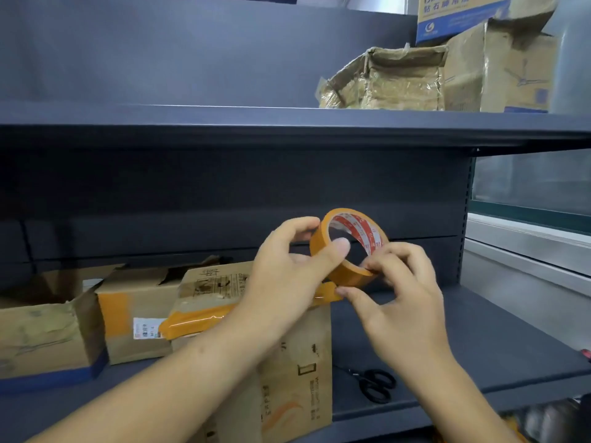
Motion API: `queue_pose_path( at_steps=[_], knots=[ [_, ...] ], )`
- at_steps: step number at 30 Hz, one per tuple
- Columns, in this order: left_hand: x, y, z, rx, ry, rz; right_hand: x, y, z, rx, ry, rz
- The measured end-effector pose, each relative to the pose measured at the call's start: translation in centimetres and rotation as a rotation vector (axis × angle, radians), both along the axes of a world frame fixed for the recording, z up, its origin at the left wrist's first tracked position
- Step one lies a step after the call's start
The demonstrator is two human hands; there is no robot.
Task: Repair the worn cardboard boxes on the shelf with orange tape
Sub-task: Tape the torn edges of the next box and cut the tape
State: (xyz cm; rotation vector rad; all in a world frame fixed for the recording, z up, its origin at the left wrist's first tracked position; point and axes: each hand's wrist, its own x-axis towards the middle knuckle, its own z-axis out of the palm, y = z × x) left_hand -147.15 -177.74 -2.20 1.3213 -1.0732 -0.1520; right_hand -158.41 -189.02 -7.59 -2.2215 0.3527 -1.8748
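Item, left to right: I log an open-topped worn cardboard box (44,327), a brown box with an orange tape patch (134,318), then the tall printed carton (287,372) at the shelf's front edge, an orange strip (198,321) running across its top to the roll. My left hand (287,276) grips the orange tape roll (348,247) above the carton's right corner, my right hand (406,298) pinches the strip just beneath it; I judge this mid-taping. Next move likely needs the black scissors (374,385) lying on the dark grey shelf board (479,340), with open room rightward, upper shelf lip (287,132) overhead.
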Motion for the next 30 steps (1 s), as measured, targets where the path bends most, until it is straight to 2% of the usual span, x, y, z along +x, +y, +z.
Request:
queue_pose_path(
  at_steps=[3, 15, 20, 26, 30],
  knots=[
    [0.7, 1.6, 0.2, -0.079, 0.179, -0.024, 1.2, 1.5, -0.9, -0.074, 0.008, -0.067],
    [3.7, 6.9, -1.3, -0.150, 0.357, -0.132, 3.8, 6.5, -1.4, -0.069, 0.068, -0.126],
    [3.9, 8.5, -2.3, -0.258, 0.254, -0.057, 4.6, 8.4, -1.2, -0.080, 0.084, -0.126],
    [4.2, 10.1, -3.1, -0.386, -0.072, 0.219, 5.4, 10.5, -1.3, -0.064, 0.125, -0.110],
    [4.4, 11.3, -3.3, -0.419, -0.205, 0.229, 5.8, 11.5, -1.3, -0.050, 0.142, -0.106]
  ],
)
